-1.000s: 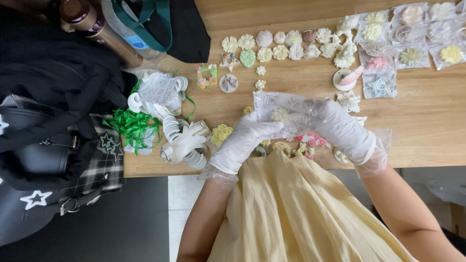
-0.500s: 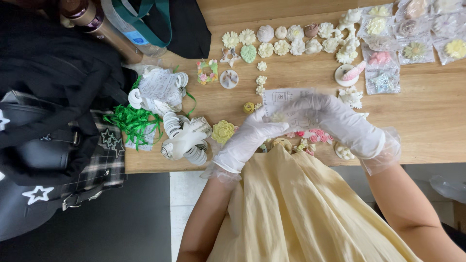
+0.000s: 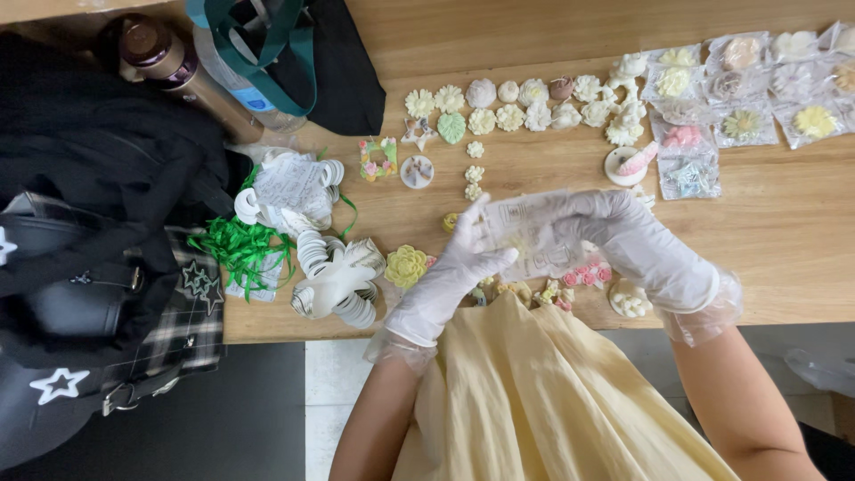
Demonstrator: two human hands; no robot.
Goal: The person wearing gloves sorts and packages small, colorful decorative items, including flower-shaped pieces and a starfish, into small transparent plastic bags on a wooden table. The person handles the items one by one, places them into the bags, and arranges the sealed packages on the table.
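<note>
Both my hands wear thin clear gloves and hold a small clear plastic bag (image 3: 534, 233) between them above the wooden table's near edge. My left hand (image 3: 454, 272) grips the bag's left side with fingers spread upward. The bag's right side is covered by my right hand (image 3: 637, 245). Under the bag lie small moulded pieces, among them a pink rose cluster (image 3: 586, 274) and a yellow-green flower (image 3: 406, 264). Whether anything is inside the bag I cannot tell.
Rows of pale moulded flowers (image 3: 517, 98) lie further back, bagged ones (image 3: 739, 89) at the right. White ribbon rolls (image 3: 338, 276) and green ribbon (image 3: 240, 245) sit left. Dark bags and clothing (image 3: 98, 223), a bottle (image 3: 178, 67) fill the left side. My yellow skirt (image 3: 534, 392) hangs below.
My hands with the clear bag have shifted slightly left and nearer the table edge; the left hand's fingers have opened upward along the bag.
</note>
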